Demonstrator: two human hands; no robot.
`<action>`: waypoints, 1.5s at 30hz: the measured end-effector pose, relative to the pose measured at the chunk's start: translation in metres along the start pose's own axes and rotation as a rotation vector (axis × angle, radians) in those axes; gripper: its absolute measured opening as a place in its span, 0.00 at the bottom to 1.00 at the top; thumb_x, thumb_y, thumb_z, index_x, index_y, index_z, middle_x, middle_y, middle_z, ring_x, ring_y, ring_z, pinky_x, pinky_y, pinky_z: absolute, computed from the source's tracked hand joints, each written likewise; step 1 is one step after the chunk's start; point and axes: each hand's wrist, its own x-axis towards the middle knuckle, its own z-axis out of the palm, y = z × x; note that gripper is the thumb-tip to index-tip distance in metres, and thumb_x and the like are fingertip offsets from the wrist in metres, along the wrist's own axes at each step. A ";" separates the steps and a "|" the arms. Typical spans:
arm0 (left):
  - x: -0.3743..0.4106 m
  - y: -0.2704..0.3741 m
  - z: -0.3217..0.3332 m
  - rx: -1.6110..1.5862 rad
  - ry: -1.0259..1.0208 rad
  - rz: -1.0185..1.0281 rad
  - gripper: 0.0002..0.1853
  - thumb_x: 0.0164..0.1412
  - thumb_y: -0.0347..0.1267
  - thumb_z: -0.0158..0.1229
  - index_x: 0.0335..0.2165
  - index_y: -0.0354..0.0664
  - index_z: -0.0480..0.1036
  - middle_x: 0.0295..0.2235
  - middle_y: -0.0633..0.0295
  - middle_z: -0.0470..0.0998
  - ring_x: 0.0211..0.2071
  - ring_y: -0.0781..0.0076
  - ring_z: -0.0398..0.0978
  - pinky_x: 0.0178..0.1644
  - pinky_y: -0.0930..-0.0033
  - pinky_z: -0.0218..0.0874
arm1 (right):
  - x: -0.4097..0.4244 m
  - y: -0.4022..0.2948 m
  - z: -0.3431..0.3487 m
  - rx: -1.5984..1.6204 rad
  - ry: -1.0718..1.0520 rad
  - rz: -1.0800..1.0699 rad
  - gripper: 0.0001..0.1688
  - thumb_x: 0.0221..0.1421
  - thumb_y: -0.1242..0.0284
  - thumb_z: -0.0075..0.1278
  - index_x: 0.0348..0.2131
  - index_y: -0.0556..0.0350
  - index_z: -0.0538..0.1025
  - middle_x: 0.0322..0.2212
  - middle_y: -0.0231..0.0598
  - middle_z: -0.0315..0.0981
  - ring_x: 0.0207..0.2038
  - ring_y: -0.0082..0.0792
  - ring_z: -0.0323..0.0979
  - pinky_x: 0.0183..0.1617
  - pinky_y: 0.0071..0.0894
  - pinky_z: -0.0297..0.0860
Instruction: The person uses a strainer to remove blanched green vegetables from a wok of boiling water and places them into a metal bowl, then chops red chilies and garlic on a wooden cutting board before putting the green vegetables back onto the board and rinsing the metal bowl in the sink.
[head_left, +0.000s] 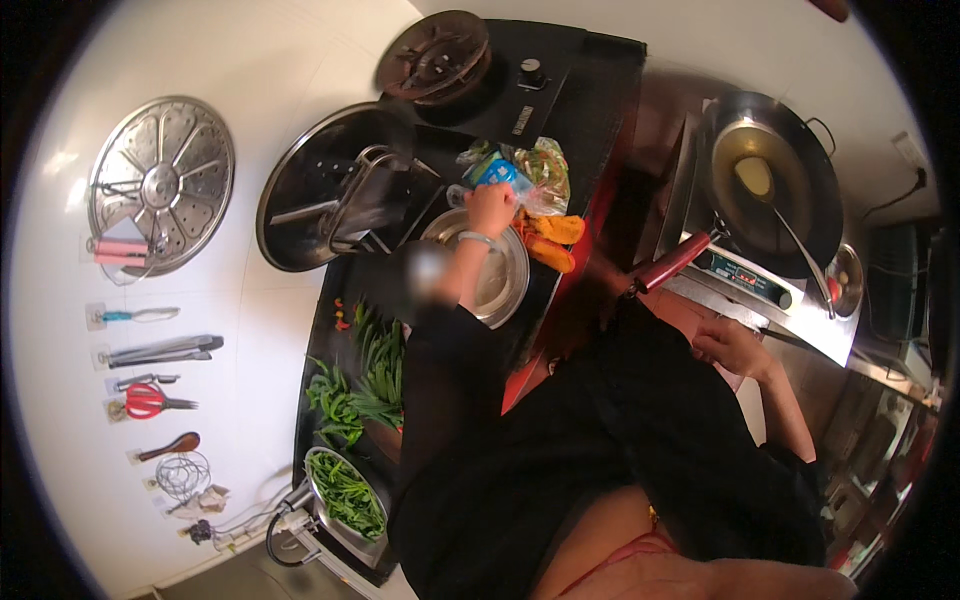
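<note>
My left hand (491, 210), wearing a bracelet, reaches over a steel basin (499, 289). Its fingers are curled against a blue packet (498, 172); I cannot tell whether they grip it. Beside the packet lies a clear plastic bag (551, 176) with green contents. Orange cloth-like items (553, 236) sit by the basin. My right hand (731, 346) hangs with curled fingers near the cooker's front edge, and nothing shows in it. Beyond it a wok (806, 217) with a red handle (675, 261) stands on an induction cooker (742, 279). A metal ladle (796, 240) rests in the wok, its bowl over yellowish liquid.
Cut greens (379, 367) lie on the black counter, near a steel tray of greens (349, 495). A dark wok or pan (300, 217) leans against the wall by a knife rack (375, 195). A burner (435, 60) stands at the far end. Utensils, including red scissors (146, 401), hang on the wall.
</note>
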 end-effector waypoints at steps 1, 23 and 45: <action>0.007 -0.005 -0.001 -0.105 0.028 -0.048 0.05 0.45 0.34 0.55 0.20 0.46 0.73 0.20 0.56 0.74 0.24 0.56 0.71 0.32 0.57 0.59 | 0.002 -0.008 0.001 -0.006 0.004 -0.002 0.08 0.53 0.74 0.44 0.26 0.61 0.72 0.22 0.41 0.70 0.25 0.32 0.70 0.30 0.28 0.65; -0.026 0.007 -0.047 -0.728 0.128 -0.228 0.08 0.47 0.22 0.49 0.29 0.35 0.73 0.25 0.60 0.76 0.26 0.79 0.72 0.32 0.78 0.63 | 0.314 -0.140 0.045 -0.789 0.182 -0.631 0.23 0.43 0.72 0.50 0.43 0.51 0.69 0.45 0.54 0.62 0.46 0.51 0.65 0.47 0.42 0.64; 0.031 -0.054 -0.096 0.098 0.239 -0.383 0.08 0.52 0.32 0.48 0.25 0.39 0.70 0.26 0.47 0.74 0.31 0.45 0.72 0.34 0.49 0.63 | 0.309 -0.162 0.072 -1.022 0.365 -1.011 0.32 0.43 0.66 0.52 0.49 0.56 0.63 0.45 0.54 0.64 0.48 0.49 0.64 0.52 0.48 0.57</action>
